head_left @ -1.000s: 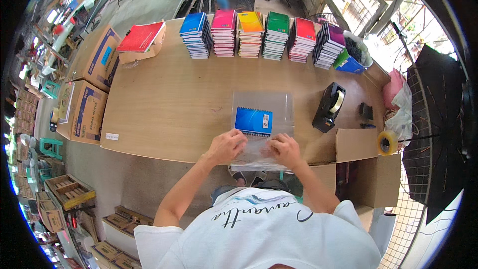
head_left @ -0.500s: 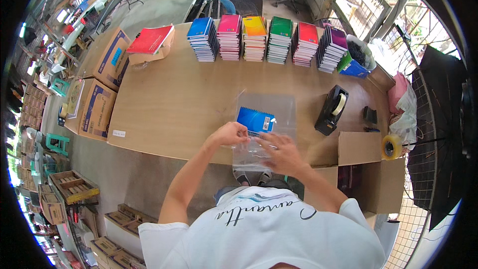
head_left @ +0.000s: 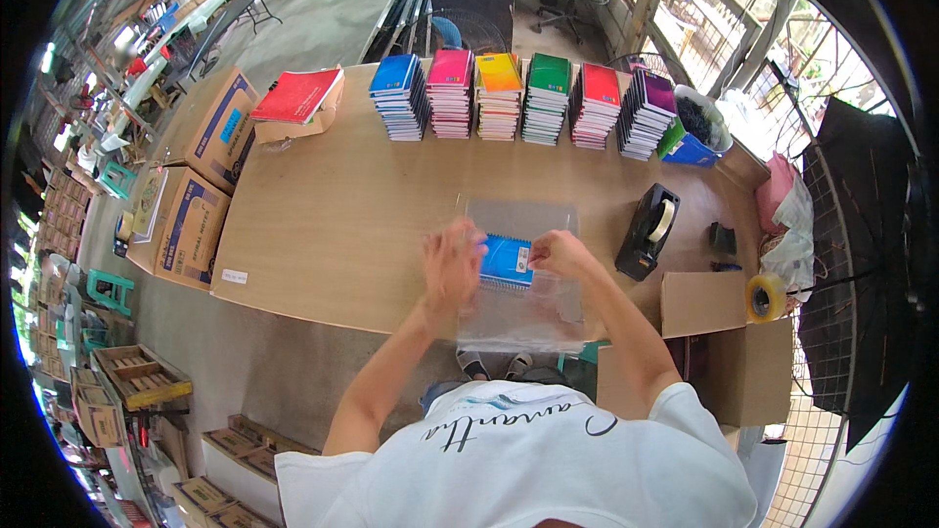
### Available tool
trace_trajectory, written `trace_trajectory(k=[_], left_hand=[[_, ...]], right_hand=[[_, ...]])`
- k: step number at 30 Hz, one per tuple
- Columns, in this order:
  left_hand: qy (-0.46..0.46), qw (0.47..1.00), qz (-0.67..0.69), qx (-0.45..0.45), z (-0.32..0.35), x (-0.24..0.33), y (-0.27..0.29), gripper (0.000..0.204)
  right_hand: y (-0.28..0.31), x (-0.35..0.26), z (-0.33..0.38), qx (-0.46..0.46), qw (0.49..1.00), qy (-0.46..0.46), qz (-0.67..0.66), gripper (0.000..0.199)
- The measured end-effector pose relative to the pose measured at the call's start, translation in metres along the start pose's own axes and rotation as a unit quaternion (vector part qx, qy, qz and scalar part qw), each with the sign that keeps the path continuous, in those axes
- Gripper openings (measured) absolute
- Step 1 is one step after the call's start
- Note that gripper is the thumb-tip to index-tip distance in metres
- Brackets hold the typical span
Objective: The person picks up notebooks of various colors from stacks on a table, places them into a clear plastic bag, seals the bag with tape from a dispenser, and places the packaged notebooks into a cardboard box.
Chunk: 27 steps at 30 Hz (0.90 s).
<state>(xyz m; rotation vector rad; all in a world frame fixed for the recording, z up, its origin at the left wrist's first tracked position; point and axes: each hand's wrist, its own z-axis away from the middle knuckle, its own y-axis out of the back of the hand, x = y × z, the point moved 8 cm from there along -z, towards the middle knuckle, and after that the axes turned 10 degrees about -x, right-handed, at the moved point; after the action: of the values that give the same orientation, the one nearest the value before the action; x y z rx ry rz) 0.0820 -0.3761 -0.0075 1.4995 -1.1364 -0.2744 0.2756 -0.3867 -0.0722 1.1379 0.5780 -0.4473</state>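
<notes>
Our left hand [head_left: 452, 259] is blurred, its fingers loosely spread against the left edge of the blue notebook [head_left: 508, 260]; whether they pinch the clear plastic bag [head_left: 518, 308] there we cannot tell. Our right hand [head_left: 559, 252] sits at the notebook's right edge with fingers curled together, seemingly pinching the bag's film beside the cover.

We judge that we are sliding the notebook into the bag, and it looks roughly halfway in. The next move would call for holding the bag's mouth wide with one hand and pushing the notebook squarely along it with the other, so the spiral does not snag the film.

The notebook is small, spiral-bound along its near edge, with a bright blue cover and a white label at its right side. It lies flat on the wooden table [head_left: 333, 225], near the front edge, over the bag.

Right of the notebook stands a black tape dispenser [head_left: 648, 233]. Beyond the notebook, along the table's far side, runs a row of coloured notebook stacks [head_left: 523, 98]. Far left of the notebook are cardboard boxes [head_left: 210, 152].
</notes>
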Motion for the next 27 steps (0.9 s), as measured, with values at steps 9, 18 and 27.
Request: trace_trajectory(k=[9, 18, 27], left_hand=[[0.02, 0.994, -0.051, -0.098, 0.037, 0.027, -0.082, 0.07], [0.06, 0.989, -0.045, -0.124, 0.033, 0.027, -0.09, 0.076], [0.105, 0.983, -0.032, -0.145, 0.048, 0.029, -0.095, 0.078]], right_hand=[[0.001, 0.058, -0.038, -0.159, 0.971, -0.055, -0.171, 0.014], [0.021, 0.058, -0.093, 0.015, 1.0, -0.015, -0.014, 0.046], [-0.049, 0.057, -0.12, -0.246, 0.948, -0.191, -0.061, 0.072]])
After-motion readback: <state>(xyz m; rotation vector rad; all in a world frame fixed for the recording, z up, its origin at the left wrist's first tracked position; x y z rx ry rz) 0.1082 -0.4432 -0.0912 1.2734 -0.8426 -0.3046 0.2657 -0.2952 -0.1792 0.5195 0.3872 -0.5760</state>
